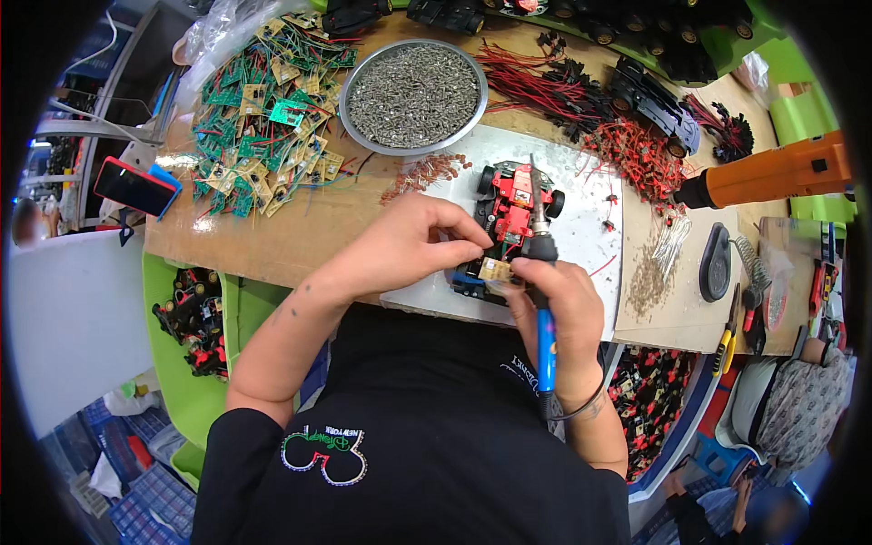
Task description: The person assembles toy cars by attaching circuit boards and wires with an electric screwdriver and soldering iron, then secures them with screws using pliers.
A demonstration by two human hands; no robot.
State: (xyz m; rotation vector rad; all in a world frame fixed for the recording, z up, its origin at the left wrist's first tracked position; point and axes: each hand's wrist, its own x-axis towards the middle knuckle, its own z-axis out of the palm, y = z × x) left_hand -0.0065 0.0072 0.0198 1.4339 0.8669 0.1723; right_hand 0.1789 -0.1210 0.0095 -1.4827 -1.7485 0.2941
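Note:
A small toy car chassis (514,216), red and black with black wheels, lies on the white sheet in front of me. My left hand (413,243) reaches its near left side, thumb and fingertip pinched together; what they hold, if anything, is too small to make out. A blue-handled soldering iron (546,350) is gripped in my right hand (570,307), its metal tip pointing away from me above the chassis's right side. By my right thumb and fingertip, a small tan circuit board (494,270) sits at the chassis's near end.
Wired circuit boards (259,127) are heaped at left, beside a metal bowl (348,109) of screws. Red-wired parts (636,154) pile at right, near an orange power screwdriver (772,173) hanging inward. Yellow-handled scissors (724,352) lie at the right edge. Green bins (162,341) hold more chassis.

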